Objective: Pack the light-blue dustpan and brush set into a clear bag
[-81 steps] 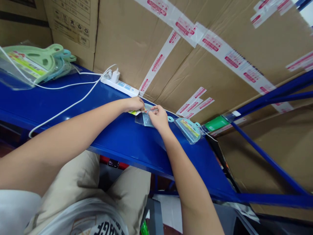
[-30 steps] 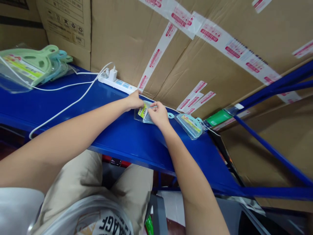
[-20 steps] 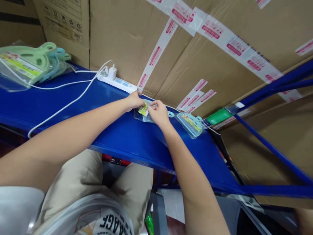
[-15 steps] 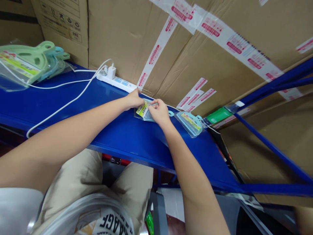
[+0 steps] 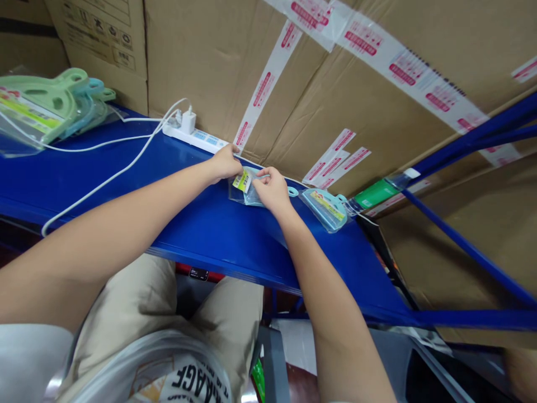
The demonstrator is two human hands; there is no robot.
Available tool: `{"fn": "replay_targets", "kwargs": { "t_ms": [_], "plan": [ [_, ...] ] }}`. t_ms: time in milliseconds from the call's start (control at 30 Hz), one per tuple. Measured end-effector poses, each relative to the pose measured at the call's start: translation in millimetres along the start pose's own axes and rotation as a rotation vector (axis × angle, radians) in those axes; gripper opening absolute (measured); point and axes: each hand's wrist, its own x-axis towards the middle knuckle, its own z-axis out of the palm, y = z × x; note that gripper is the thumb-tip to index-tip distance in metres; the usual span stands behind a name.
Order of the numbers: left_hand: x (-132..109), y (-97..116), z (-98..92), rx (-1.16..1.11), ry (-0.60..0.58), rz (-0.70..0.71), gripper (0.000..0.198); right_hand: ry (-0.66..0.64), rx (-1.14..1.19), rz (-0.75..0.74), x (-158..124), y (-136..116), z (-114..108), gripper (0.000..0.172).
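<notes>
Both my hands meet over a small clear plastic bag (image 5: 244, 193) lying on the blue shelf (image 5: 201, 224), near its back edge. My left hand (image 5: 224, 165) pinches the bag's left side by a yellow-green label card (image 5: 242, 181) inside it. My right hand (image 5: 272, 190) is closed on the bag's right side, where a light blue plastic piece shows. Just right of my right hand lies another bagged light blue item (image 5: 325, 207) with a coloured label.
A white power strip (image 5: 195, 137) with a plugged charger and a white cable (image 5: 113, 179) lies behind my left hand. Bagged green and blue plastic items (image 5: 46, 109) are stacked at far left. Taped cardboard boxes (image 5: 335, 84) form the back wall. A green-labelled bottle (image 5: 375, 193) lies at right.
The yellow-green card, earlier sticking out left of the bag under my left hand, now sits inside the bag. Both hands stay in the same spot on the bag.
</notes>
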Motion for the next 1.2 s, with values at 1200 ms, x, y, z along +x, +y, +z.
{"fn": "replay_targets", "kwargs": {
  "t_ms": [1200],
  "plan": [
    [4,-19,15.8,0.029,-0.031,0.097,0.084,0.032,-0.613,0.332,26,42,-74,0.018]
  ]
}}
